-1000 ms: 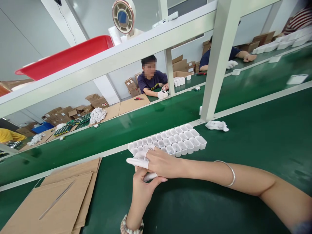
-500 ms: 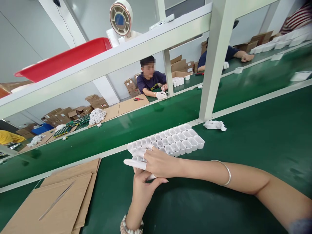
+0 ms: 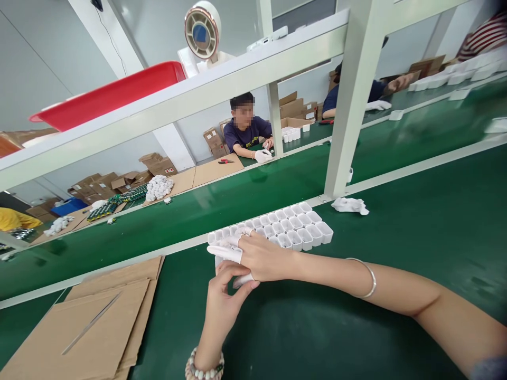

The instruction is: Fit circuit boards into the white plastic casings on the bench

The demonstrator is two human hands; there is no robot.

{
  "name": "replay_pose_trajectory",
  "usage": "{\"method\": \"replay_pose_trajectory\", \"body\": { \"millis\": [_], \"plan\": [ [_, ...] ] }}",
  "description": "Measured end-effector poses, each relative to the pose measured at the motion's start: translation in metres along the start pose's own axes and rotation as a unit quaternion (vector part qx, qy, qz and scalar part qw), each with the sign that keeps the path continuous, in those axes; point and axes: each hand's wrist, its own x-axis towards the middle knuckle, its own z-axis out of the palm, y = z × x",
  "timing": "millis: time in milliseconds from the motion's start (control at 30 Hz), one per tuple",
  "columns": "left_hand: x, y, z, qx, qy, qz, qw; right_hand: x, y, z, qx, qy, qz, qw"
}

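White finger cots cover several fingers of my right hand (image 3: 263, 257), which reaches in from the right with its fingers stretched out and spread. Just below it, my left hand (image 3: 225, 287) has its thumb and fingers curled around the white finger cot (image 3: 243, 279) on the right thumb. Whether anything else is between the two hands is hidden. Right behind them, a block of small white open plastic cups (image 3: 304, 232) stands in rows on the green table (image 3: 317, 327). My right hand covers the block's near left part.
Flat cardboard sheets (image 3: 99, 322) with a thin metal strip (image 3: 91, 323) lie at the left. A crumpled white cloth (image 3: 350, 206) lies beside a frame post (image 3: 352, 105). Behind runs a green conveyor belt (image 3: 237, 195); a co-worker (image 3: 247, 132) sits across it.
My left hand has shifted slightly left, and its fingers have closed around the right thumb's finger cot. My right hand has risen a little and moved slightly right.
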Motion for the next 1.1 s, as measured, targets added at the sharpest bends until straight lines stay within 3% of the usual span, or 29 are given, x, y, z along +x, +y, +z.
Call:
{"method": "replay_pose_trajectory", "body": {
  "millis": [200,433,633,800,1100],
  "plan": [
    [-0.004,0.001,0.009,-0.094,0.012,-0.099,0.991,-0.002,-0.01,-0.008,0.022,-0.01,-0.022,0.999],
    [0.0,0.007,0.018,-0.157,-0.019,-0.142,0.977,-0.003,-0.013,-0.001,-0.01,-0.02,-0.044,0.999],
    [-0.003,-0.002,0.016,-0.072,-0.004,-0.11,0.991,-0.001,-0.013,0.004,-0.003,-0.02,-0.03,0.999],
    [-0.002,-0.001,0.007,0.045,0.004,-0.053,0.998,-0.002,-0.009,0.007,0.022,0.024,-0.014,0.999],
    [0.004,0.001,-0.005,0.066,-0.033,-0.059,0.996,0.0,-0.006,0.006,0.043,0.009,0.014,0.999]
  ]
}}
